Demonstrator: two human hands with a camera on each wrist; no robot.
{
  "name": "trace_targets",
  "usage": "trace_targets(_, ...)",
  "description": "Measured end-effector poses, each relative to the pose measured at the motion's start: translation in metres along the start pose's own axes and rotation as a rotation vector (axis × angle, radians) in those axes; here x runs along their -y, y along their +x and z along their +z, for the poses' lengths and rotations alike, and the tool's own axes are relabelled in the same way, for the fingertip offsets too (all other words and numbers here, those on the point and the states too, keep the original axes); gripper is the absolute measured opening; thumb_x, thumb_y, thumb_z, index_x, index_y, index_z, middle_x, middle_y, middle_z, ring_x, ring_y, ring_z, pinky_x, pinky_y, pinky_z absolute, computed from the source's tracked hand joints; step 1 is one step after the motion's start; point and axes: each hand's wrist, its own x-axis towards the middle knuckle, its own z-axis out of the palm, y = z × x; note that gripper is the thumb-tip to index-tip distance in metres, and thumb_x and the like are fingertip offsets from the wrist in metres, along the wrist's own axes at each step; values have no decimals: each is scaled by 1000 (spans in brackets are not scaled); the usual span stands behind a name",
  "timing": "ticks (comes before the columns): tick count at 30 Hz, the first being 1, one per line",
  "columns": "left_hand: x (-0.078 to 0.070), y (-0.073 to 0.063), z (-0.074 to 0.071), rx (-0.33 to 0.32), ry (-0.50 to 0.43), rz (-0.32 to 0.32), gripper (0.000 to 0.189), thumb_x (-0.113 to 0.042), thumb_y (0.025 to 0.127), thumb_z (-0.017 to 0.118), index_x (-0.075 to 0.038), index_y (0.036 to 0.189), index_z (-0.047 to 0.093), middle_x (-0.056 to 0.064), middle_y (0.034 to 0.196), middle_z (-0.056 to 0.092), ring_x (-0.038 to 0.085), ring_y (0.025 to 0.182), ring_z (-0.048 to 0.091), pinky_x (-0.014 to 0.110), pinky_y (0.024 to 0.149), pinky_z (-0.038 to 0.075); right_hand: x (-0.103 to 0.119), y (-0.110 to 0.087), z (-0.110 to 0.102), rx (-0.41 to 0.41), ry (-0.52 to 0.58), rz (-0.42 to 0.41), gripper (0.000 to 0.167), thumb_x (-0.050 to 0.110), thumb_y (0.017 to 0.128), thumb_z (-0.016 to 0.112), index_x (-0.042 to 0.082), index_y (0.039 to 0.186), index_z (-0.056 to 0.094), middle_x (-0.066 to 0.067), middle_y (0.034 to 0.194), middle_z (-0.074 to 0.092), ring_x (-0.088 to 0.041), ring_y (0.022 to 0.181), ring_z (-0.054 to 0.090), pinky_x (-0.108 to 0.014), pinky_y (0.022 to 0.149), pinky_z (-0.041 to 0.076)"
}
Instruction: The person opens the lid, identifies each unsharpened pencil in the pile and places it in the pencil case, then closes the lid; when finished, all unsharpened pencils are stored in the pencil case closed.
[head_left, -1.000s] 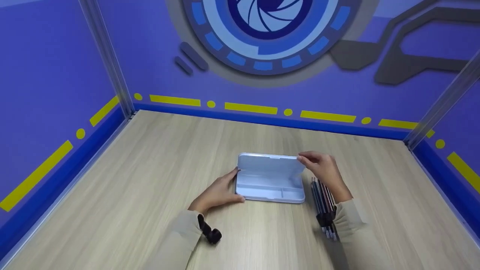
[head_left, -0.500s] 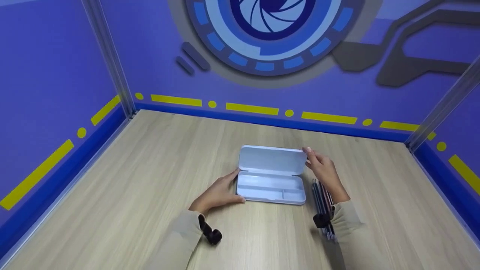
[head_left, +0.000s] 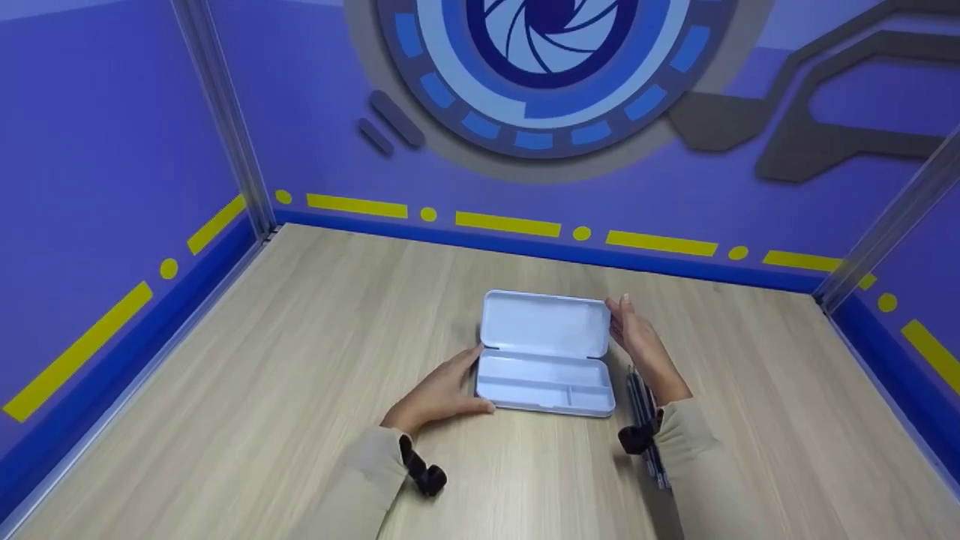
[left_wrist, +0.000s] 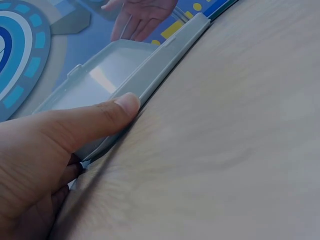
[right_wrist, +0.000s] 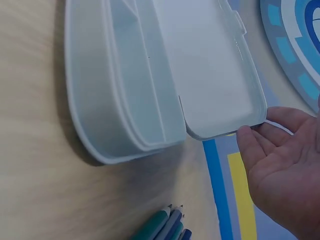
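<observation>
A white pencil case (head_left: 545,384) lies open on the table, its lid (head_left: 546,324) tilted back and its tray divided into compartments with nothing in them. My left hand (head_left: 444,390) grips the left end of the case. Its thumb (left_wrist: 107,116) lies along the front wall while the other fingers go round the end, partly hidden. At the lid's far right corner is my right hand (head_left: 641,341), its extended fingers (right_wrist: 287,119) touching the lid's edge, palm facing the case. Beneath the right wrist lies a bundle of pencils (head_left: 643,420), partly covered by the sleeve.
Pencil tips (right_wrist: 167,220) show beside the case's right end in the right wrist view. A wood-grain table (head_left: 360,300) stretches around the case. Blue-purple printed panels (head_left: 330,135) wall it at the back and both sides. A black wrist device (head_left: 426,476) sits on each forearm.
The lid has swung back from nearly upright to a wider angle, with my right hand moving from its top edge to its right corner. My left hand keeps its place on the case.
</observation>
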Motion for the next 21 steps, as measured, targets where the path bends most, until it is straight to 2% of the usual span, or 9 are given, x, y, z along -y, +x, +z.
trace_targets(8, 1, 0, 1, 8, 14, -34, 103, -41, 73, 82, -6, 152, 26, 16, 155, 30, 30, 144, 29, 46, 117, 27, 15, 2, 4, 35, -21, 111, 77, 55, 101, 6, -2, 153, 5, -19, 161, 1, -36, 148, 6, -48, 121, 14)
trace_targets(11, 0, 0, 1, 11, 28, -35, 101, -43, 72, 82, -8, 151, 29, 12, 155, 32, 29, 144, 29, 46, 117, 28, 10, 6, 4, 45, -36, 154, 82, 60, 98, 5, -1, 153, 5, -19, 160, 1, -37, 148, 7, -50, 120, 14)
trace_targets(14, -1, 0, 0, 13, 37, -39, 100, -44, 72, 82, -10, 151, 30, 11, 155, 32, 29, 144, 29, 46, 117, 28, -8, 16, 3, 46, -47, 176, 91, 69, 93, 4, 0, 153, 5, -19, 161, 2, -36, 148, 7, -48, 121, 12)
trace_targets(21, 1, 0, -1, 12, 47, -43, 101, -44, 72, 82, -7, 151, 31, 12, 155, 33, 27, 144, 30, 44, 117, 28, -18, 21, 5, 96, -39, 173, 89, 63, 96, 5, -8, 150, 6, -26, 158, 4, -40, 146, 8, -48, 121, 13)
